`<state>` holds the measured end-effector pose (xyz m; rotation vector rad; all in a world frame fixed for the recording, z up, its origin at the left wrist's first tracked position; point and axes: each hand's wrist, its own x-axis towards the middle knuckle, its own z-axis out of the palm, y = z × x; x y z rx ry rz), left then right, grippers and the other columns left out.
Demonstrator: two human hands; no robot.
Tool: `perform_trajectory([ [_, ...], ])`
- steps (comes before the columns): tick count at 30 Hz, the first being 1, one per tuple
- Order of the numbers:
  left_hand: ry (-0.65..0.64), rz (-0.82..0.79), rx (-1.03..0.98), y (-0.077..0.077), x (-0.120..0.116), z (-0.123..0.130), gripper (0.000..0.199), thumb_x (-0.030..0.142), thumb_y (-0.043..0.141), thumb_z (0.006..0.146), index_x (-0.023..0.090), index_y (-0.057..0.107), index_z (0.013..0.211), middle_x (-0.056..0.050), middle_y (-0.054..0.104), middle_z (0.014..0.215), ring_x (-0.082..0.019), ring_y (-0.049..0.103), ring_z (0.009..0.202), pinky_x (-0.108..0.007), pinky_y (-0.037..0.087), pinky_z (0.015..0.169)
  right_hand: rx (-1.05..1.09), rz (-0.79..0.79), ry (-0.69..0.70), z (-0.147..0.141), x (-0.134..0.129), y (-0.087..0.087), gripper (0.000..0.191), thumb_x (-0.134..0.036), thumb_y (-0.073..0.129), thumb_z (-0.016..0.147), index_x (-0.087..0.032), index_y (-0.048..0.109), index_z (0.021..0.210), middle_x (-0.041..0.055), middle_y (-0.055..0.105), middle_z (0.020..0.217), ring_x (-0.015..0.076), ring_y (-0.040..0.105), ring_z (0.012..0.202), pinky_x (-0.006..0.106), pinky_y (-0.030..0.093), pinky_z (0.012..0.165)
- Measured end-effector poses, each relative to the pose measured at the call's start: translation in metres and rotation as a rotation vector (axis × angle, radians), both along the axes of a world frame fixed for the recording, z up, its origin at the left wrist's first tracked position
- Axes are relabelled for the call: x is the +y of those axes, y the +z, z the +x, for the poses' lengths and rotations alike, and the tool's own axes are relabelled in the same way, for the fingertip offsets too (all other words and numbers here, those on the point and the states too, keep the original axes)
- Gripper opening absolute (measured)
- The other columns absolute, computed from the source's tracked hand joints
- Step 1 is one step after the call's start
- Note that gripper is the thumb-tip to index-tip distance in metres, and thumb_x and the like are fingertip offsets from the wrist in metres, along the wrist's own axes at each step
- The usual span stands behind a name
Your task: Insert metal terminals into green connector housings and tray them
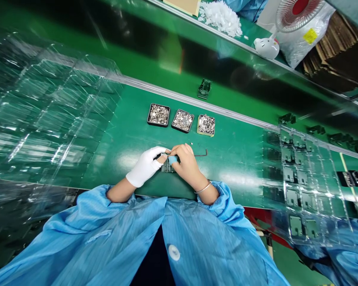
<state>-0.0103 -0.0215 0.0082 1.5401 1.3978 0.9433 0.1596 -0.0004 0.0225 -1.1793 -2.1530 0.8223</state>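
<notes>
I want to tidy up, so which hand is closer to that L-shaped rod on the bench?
Your right. The right hand is just beside the L-shaped rod; the gloved left hand is farther left, beyond the right hand.

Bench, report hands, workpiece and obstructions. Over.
Gloved left hand and right hand on green part. Bent rod beside right hand. Three filled trays beyond, clear of both hands.

The counter [131, 139] is glossy green, with a silver-grey strip [179, 97] along its far edge. Toward that edge, silvery pieces [159, 114] fill two black-rimmed trays [158, 124] and one with a pale yellow rim [205, 134]. The left hand [146, 165] wears white; the right hand [187, 165] has a light blue wrap [172, 159] over the dark green part [168, 167]. The jacket [122, 242] is blue, finely striped
</notes>
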Motion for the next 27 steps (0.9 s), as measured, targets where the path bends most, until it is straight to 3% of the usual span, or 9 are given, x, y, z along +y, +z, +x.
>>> perform_trajectory([
  [3, 0.052, -0.053, -0.079, -0.003, 0.001, 0.005, 0.028, 0.043, 0.051, 0.08, 0.019, 0.059, 0.091, -0.006, 0.067, 0.092, -0.023, 0.064, 0.089, -0.037, 0.052, 0.085, 0.269, -0.209, -0.017, 0.0, 0.003, -0.005, 0.007, -0.021, 0.051, 0.081, -0.021, 0.054, 0.087, 0.0033, 0.061, 0.091, 0.0179, 0.057, 0.09, 0.036, 0.045, 0.092],
  [7, 0.131, -0.043, -0.165, -0.007, 0.002, 0.012, 0.029, 0.036, 0.056, 0.074, 0.02, 0.05, 0.097, -0.005, 0.062, 0.093, -0.02, 0.063, 0.088, -0.037, 0.052, 0.084, 0.462, -0.395, -0.02, -0.004, 0.007, -0.012, 0.009, -0.022, 0.052, 0.079, -0.02, 0.052, 0.088, -0.0006, 0.057, 0.085, 0.0144, 0.056, 0.082, 0.03, 0.046, 0.083],
  [11, 0.151, 0.052, -0.032, -0.006, 0.0, 0.011, 0.038, 0.032, 0.058, 0.074, 0.02, 0.048, 0.109, -0.007, 0.063, 0.102, -0.022, 0.063, 0.1, -0.043, 0.049, 0.095, 0.454, -0.399, -0.021, -0.005, 0.009, -0.014, 0.011, -0.02, 0.052, 0.077, -0.02, 0.052, 0.088, -0.0008, 0.058, 0.087, 0.0143, 0.057, 0.085, 0.03, 0.047, 0.086],
  [14, 0.198, 0.093, -0.056, -0.005, -0.003, -0.003, 0.046, 0.039, 0.059, 0.078, 0.019, 0.046, 0.118, -0.012, 0.062, 0.116, -0.024, 0.061, 0.111, -0.046, 0.046, 0.103, 0.498, -0.413, -0.022, 0.006, 0.009, -0.01, 0.02, -0.03, 0.052, 0.084, -0.02, 0.053, 0.101, 0.0052, 0.061, 0.103, 0.0175, 0.059, 0.098, 0.035, 0.048, 0.092],
  [17, 0.29, 0.115, -0.074, -0.004, -0.008, -0.023, 0.045, 0.044, 0.055, 0.083, 0.018, 0.047, 0.119, -0.013, 0.064, 0.117, -0.024, 0.062, 0.111, -0.046, 0.047, 0.102, 0.359, -0.264, 0.159, 0.022, 0.003, -0.004, 0.046, -0.038, 0.063, 0.081, -0.02, 0.051, 0.121, 0.0119, 0.054, 0.131, 0.0247, 0.05, 0.125, 0.045, 0.037, 0.109],
  [19, 0.264, 0.137, 0.034, -0.003, -0.015, -0.03, 0.039, 0.044, 0.052, 0.085, 0.018, 0.052, 0.114, -0.012, 0.066, 0.112, -0.025, 0.064, 0.107, -0.045, 0.05, 0.099, 0.185, -0.155, 0.267, 0.026, -0.002, -0.001, 0.063, -0.037, 0.074, 0.073, -0.021, 0.049, 0.129, 0.0131, 0.05, 0.137, 0.0288, 0.045, 0.13, 0.05, 0.03, 0.113],
  [22, 0.098, 0.26, 0.287, 0.0, -0.027, -0.024, 0.036, 0.045, 0.054, 0.084, 0.019, 0.058, 0.108, -0.011, 0.066, 0.114, -0.027, 0.064, 0.108, -0.042, 0.052, 0.095, 0.153, -0.161, 0.085, 0.017, -0.005, -0.004, 0.062, -0.035, 0.073, 0.073, -0.019, 0.05, 0.128, 0.013, 0.057, 0.129, 0.0282, 0.052, 0.122, 0.049, 0.038, 0.107],
  [24, 0.011, 0.372, 0.447, 0.001, -0.03, -0.012, 0.052, 0.046, 0.059, 0.079, 0.018, 0.053, 0.123, -0.013, 0.064, 0.12, -0.03, 0.063, 0.111, -0.044, 0.053, 0.093, 0.281, -0.284, -0.08, 0.007, -0.001, -0.008, 0.05, -0.037, 0.066, 0.079, -0.019, 0.052, 0.124, 0.0112, 0.062, 0.12, 0.025, 0.059, 0.11, 0.045, 0.047, 0.099],
  [27, 0.01, 0.39, 0.552, 0.01, -0.011, 0.001, 0.054, 0.037, 0.055, 0.083, 0.016, 0.046, 0.133, -0.014, 0.067, 0.115, -0.029, 0.066, 0.102, -0.042, 0.054, 0.086, 0.496, -0.402, -0.141, -0.002, 0.007, -0.013, 0.046, -0.04, 0.053, 0.089, -0.02, 0.046, 0.13, 0.0126, 0.059, 0.127, 0.0229, 0.061, 0.11, 0.043, 0.049, 0.098],
])
